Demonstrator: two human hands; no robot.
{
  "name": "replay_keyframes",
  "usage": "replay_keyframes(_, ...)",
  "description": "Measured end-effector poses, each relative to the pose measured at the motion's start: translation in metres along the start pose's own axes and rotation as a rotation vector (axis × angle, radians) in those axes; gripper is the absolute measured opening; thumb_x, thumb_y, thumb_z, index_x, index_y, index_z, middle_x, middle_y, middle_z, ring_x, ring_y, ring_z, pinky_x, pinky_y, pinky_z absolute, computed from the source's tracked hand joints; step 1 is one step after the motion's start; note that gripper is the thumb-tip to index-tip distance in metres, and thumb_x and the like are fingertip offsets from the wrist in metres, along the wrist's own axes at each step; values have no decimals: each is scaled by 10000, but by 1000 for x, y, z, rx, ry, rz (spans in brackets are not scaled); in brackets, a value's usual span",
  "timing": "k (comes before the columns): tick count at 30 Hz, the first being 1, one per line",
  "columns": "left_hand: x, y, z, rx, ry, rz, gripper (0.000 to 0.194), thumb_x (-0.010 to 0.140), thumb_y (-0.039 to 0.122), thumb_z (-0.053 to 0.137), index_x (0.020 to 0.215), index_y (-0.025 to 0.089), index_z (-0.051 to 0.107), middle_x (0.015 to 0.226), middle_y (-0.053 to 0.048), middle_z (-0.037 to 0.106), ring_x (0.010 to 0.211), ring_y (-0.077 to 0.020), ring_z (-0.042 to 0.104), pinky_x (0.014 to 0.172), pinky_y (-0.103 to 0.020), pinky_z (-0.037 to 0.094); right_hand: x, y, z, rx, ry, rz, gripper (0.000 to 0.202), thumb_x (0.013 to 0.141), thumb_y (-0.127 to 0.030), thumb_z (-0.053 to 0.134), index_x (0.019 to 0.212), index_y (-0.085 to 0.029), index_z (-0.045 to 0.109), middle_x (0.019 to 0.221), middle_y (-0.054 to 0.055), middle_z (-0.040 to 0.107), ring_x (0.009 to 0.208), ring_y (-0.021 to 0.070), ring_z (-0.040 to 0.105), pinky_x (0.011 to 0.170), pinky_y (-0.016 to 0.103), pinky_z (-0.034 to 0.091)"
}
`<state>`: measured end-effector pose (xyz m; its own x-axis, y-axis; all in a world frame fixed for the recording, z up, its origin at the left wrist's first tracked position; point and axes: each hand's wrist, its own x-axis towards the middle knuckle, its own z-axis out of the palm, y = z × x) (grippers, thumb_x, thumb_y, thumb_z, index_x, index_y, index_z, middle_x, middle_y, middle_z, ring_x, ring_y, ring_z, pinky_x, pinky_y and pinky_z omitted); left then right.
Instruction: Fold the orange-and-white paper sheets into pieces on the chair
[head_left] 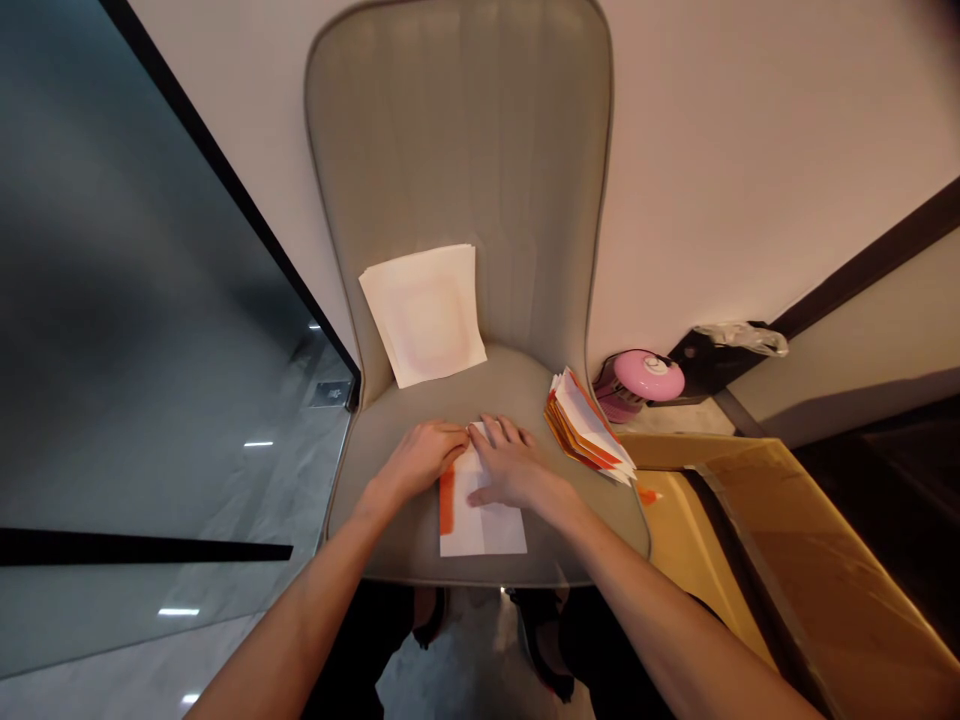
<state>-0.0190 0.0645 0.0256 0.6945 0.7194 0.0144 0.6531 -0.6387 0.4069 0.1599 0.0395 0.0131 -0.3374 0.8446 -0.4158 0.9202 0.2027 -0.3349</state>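
A folded sheet of white paper (480,537) with an orange strip along its left side lies on the seat of a grey padded chair (405,545). My left hand (426,455) is at the sheet's upper left edge, its fingers drawn together on the paper; the thumb is hidden. My right hand (512,468) rests flat on the sheet's upper part with its fingers spread. To the right on the seat lies a pile of folded papers (589,425), white with orange. A stack of flat white sheets (427,315) leans against the backrest.
An open cardboard box (840,570) stands right of the chair, touching or close to the seat. Behind it are a pink round-topped object (649,376) and a dark box (709,365) with clear plastic on it. A glass panel (150,300) stands at the left.
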Motion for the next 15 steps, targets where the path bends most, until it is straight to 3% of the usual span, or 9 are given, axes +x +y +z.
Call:
replay_keyframes(10, -2, -6, 4, -41, 4, 27, 251, 1015, 236, 466, 920, 192, 694, 971, -47, 699, 914, -175, 628, 868, -291, 464, -3, -3, -4, -21, -15, 12, 1149, 698, -513, 816, 1616, -207, 197, 1701, 152, 69, 1555, 374, 53, 1220, 565, 159)
replay_keyframes(15, -2, -3, 2, -2, -3, 22, 248, 1004, 235, 481, 855, 191, 674, 894, -40, 675, 857, -174, 611, 819, -281, 454, -2, -3, -3, -8, -14, 16, 1168, 684, -498, 828, 1618, -227, 182, 1701, 145, 75, 1557, 368, 51, 1223, 565, 150)
